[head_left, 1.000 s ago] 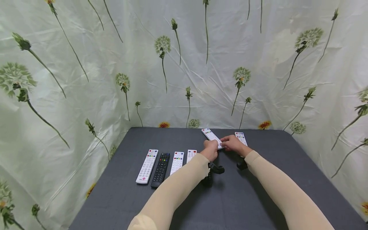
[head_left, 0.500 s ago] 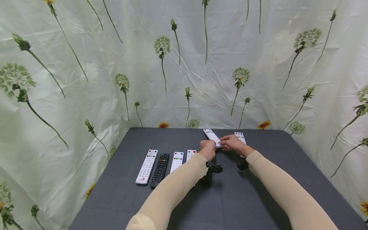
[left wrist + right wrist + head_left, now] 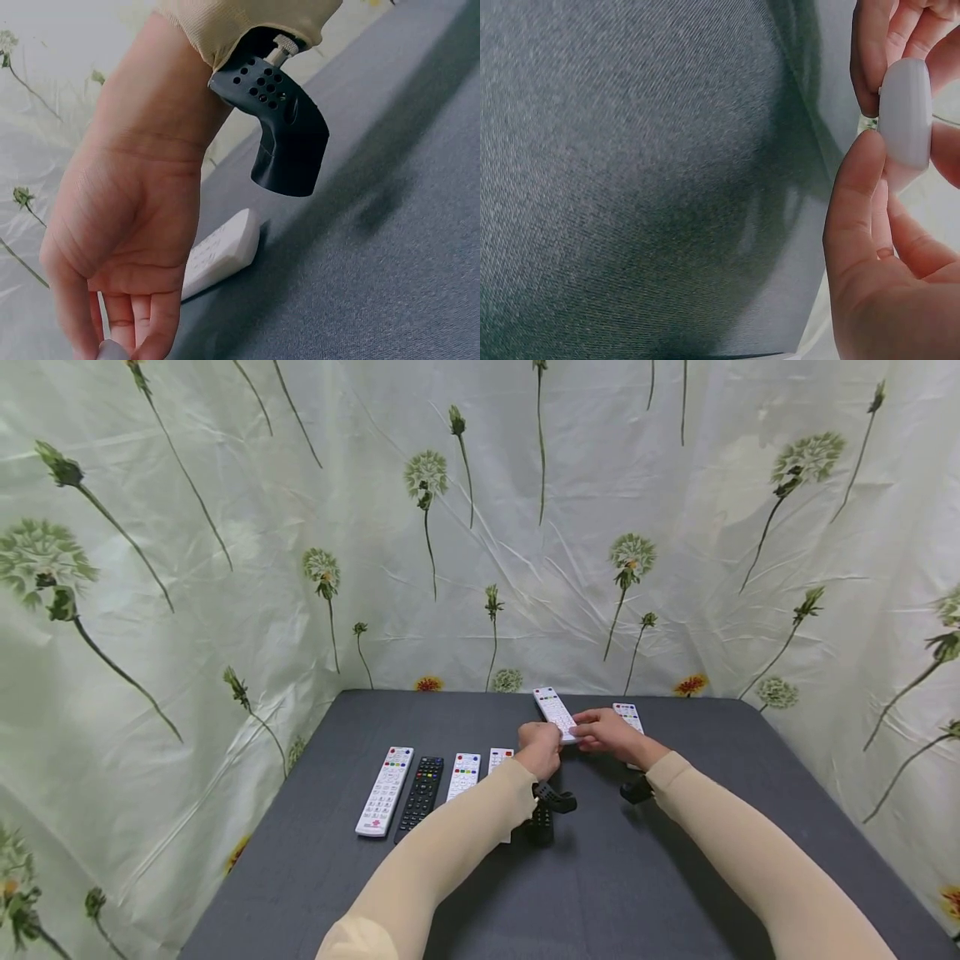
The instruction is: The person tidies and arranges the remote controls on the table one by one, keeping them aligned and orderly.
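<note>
In the head view, a white remote control (image 3: 555, 710) with rows of small buttons is raised at the table's far edge, its top pointing away and left. My left hand (image 3: 539, 750) pinches its near end between thumb and fingers. From the right, my right hand (image 3: 609, 735) grips the same end, its thumb and fingers meeting the remote's side. The left wrist view has only the tip of the remote (image 3: 112, 351) below my left palm (image 3: 127, 217). The right wrist view shows the remote's rounded white end (image 3: 905, 112) between both hands' fingers.
On the dark grey table (image 3: 637, 877) lies a row of remotes: a white one (image 3: 385, 792), a black one (image 3: 422, 793), two more white ones and a black one (image 3: 542, 827) partly under my left arm. Another white remote (image 3: 628, 717) lies behind my right hand. A floral curtain (image 3: 480, 527) hangs behind.
Both hands keep hold of the white remote. It has shifted slightly away and turned a little straighter. My left hand has moved slightly left.
</note>
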### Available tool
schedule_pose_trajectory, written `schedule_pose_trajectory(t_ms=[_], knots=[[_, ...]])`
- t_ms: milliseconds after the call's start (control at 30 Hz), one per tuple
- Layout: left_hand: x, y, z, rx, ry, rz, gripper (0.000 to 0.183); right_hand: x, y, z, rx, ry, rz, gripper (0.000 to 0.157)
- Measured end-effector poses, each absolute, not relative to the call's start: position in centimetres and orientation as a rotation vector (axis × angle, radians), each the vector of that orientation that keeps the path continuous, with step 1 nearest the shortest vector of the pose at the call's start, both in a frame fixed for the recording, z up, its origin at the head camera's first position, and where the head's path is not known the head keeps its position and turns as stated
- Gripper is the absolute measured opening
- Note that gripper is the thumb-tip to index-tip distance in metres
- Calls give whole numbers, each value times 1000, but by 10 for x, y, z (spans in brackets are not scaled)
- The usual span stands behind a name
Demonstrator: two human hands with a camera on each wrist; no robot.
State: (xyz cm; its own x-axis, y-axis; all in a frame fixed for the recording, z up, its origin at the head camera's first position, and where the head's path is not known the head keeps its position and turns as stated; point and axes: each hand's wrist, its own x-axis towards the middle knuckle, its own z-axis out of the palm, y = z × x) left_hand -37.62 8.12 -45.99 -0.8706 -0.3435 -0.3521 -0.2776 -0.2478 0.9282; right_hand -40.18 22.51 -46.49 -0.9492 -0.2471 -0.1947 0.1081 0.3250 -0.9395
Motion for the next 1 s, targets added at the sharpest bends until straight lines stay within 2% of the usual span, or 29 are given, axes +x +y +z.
schedule_pose_trajectory(t_ms=[500,1000], knots=[[-358,75,-453,682,-1895,-2358,31,-392,226,-455,-124,2212,-1746,56],[-334,67,-456,510,-1959,-2444,37,-366,232,-452,-225,2173,-1711,74]])
